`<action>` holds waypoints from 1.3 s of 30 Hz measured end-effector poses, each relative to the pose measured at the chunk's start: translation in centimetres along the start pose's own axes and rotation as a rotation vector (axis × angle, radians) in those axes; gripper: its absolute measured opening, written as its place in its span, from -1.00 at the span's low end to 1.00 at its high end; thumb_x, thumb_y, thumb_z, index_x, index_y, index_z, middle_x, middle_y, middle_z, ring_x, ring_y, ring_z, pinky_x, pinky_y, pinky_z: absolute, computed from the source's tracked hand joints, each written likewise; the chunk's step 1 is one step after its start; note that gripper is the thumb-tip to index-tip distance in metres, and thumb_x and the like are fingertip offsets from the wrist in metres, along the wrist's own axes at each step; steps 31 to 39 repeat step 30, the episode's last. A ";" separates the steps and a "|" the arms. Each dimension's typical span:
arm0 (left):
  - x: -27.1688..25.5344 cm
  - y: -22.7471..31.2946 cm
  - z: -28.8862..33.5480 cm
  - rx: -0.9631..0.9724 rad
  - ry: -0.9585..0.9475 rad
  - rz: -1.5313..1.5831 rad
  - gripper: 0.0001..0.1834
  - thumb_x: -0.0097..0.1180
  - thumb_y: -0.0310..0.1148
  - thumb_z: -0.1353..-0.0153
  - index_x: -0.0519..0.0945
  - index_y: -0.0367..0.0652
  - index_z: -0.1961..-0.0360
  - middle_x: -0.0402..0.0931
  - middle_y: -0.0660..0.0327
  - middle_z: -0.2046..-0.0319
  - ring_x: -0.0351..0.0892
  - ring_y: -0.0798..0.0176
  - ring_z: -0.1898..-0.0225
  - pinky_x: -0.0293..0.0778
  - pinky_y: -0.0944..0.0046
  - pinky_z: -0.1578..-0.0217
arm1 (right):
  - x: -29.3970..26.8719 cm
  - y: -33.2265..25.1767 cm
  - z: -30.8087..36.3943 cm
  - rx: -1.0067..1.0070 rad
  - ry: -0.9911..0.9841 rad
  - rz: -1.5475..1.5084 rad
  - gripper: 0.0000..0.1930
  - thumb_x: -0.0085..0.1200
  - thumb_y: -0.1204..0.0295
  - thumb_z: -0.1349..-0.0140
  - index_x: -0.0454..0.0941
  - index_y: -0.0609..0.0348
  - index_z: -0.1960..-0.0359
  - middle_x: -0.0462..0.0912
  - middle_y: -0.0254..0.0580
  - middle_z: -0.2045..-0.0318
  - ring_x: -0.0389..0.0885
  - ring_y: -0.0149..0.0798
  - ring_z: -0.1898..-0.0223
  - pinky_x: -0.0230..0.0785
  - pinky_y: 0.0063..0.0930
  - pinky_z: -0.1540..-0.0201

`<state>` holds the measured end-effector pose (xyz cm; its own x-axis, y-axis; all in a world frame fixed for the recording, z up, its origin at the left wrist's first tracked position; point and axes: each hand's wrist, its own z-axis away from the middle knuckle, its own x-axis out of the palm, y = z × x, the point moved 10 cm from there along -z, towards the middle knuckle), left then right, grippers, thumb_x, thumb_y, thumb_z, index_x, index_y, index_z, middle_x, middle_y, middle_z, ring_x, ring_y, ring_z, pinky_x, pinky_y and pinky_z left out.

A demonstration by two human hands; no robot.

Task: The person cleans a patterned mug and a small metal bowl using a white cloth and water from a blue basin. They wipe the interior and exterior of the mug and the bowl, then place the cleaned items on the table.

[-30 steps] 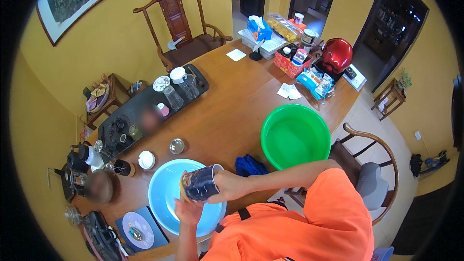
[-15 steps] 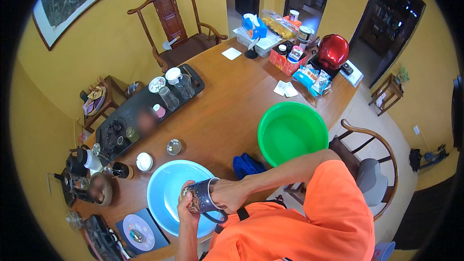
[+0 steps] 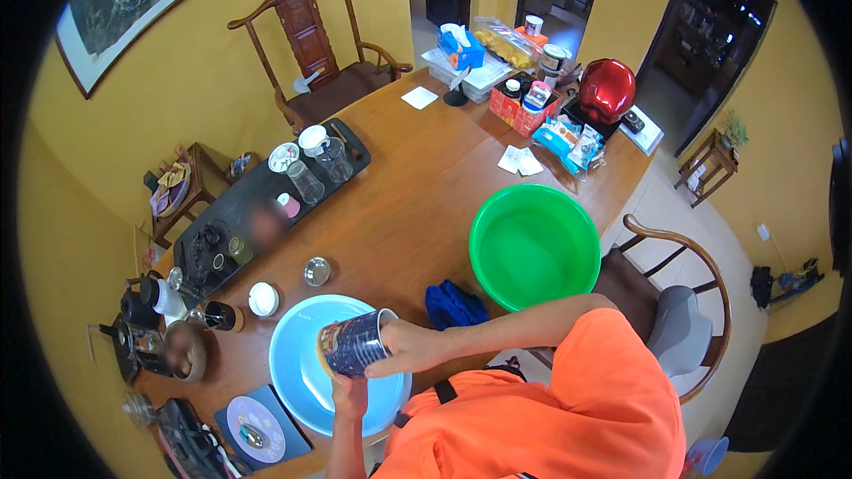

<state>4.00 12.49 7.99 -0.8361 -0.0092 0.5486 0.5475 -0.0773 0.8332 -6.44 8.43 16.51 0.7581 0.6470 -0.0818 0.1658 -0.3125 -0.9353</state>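
A dark mug (image 3: 352,343) with a brown and white pattern is tilted on its side over a light blue basin (image 3: 288,324). Its open rim faces right, toward my right hand (image 3: 410,348), which is closed around the rim end. My left hand (image 3: 349,393) comes from below and presses against the mug's lower side and base; most of its fingers are hidden behind the mug. A thin yellowish edge shows at the mug's base, too small to make out. The mug's handle is out of sight.
A large green basin (image 3: 534,253) stands to the right, beside a crumpled blue cloth (image 3: 454,304). A black tea tray (image 3: 235,204) with glass jars lies at the left. Near the blue basin are a white round container (image 3: 264,299) and a small metal bowl (image 3: 317,271).
The mug has turned so its side shows and its handle is hidden. My right hand has shifted from the mug's opening to its rim end; my left hand has slid lower beneath it.
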 end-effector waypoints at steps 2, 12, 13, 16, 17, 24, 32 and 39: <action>0.4 -1.5 0.7 -0.200 -0.080 0.232 0.01 0.02 0.36 -0.08 0.07 -0.07 -0.38 0.34 0.19 -0.19 0.43 0.08 -0.13 0.37 -0.01 -0.10 | 1.3 -1.2 0.4 -0.169 -0.167 0.355 -0.86 0.18 0.29 0.05 0.61 0.03 0.48 0.60 -0.15 0.54 0.58 -0.16 0.47 0.40 -0.25 0.44; -2.9 -2.0 0.9 -0.293 0.201 0.263 -0.38 0.16 -0.18 -0.09 0.38 -0.22 -0.17 0.52 0.08 0.01 0.53 0.08 -0.01 0.47 0.04 -0.03 | 4.8 -3.0 2.4 -0.370 -0.504 0.691 -0.72 0.17 0.41 0.12 0.52 0.30 0.34 0.58 0.05 0.39 0.57 0.03 0.38 0.40 -0.11 0.33; -2.8 -1.5 0.7 -0.245 0.187 0.234 -0.37 0.16 -0.18 -0.09 0.37 -0.23 -0.17 0.52 0.08 0.02 0.54 0.08 0.01 0.47 0.04 -0.03 | 4.3 -3.4 1.9 -0.325 -0.478 0.605 -0.71 0.16 0.44 0.12 0.51 0.32 0.31 0.58 0.03 0.38 0.57 0.00 0.37 0.40 -0.14 0.34; -1.3 0.4 0.1 -0.142 0.235 0.135 -0.24 0.32 -0.20 0.10 0.31 -0.28 -0.13 0.49 0.15 0.17 0.56 0.24 0.15 0.52 0.26 0.08 | 2.8 -1.4 1.2 -0.030 -0.245 -0.056 -0.71 0.17 0.47 0.08 0.49 0.32 0.28 0.61 -0.05 0.39 0.59 -0.13 0.40 0.41 -0.25 0.38; -0.6 1.6 -0.2 -0.064 0.185 0.062 -0.20 0.35 -0.18 0.14 0.31 -0.28 -0.13 0.48 0.16 0.17 0.56 0.25 0.16 0.52 0.28 0.09 | 3.3 0.9 1.8 0.287 -0.342 -0.252 -0.68 0.17 0.48 0.04 0.48 0.34 0.22 0.62 -0.09 0.37 0.61 -0.21 0.40 0.44 -0.34 0.38; 1.9 4.6 -1.4 0.153 0.044 -0.158 -0.05 0.45 -0.08 0.27 0.27 -0.27 -0.14 0.44 0.16 0.17 0.52 0.28 0.15 0.48 0.31 0.11 | 1.6 4.5 3.1 0.663 0.083 -1.140 -0.65 0.18 0.43 -0.04 0.51 0.39 0.16 0.65 -0.07 0.33 0.63 -0.31 0.41 0.49 -0.50 0.38; -3.7 1.8 -1.3 0.063 0.150 -0.041 0.11 0.46 0.08 0.26 0.19 -0.24 -0.27 0.39 0.22 0.07 0.44 0.25 0.02 0.39 0.27 -0.02 | -1.4 2.9 3.5 0.590 0.005 -1.024 -0.37 0.27 0.30 -0.08 0.37 0.37 -0.15 0.61 0.10 0.12 0.68 -0.18 0.19 0.54 -0.45 0.31; -3.7 1.8 -1.3 0.063 0.150 -0.041 0.11 0.46 0.08 0.26 0.19 -0.24 -0.27 0.39 0.22 0.07 0.44 0.25 0.02 0.39 0.27 -0.02 | -1.4 2.9 3.5 0.590 0.005 -1.024 -0.37 0.27 0.30 -0.08 0.37 0.37 -0.15 0.61 0.10 0.12 0.68 -0.18 0.19 0.54 -0.45 0.31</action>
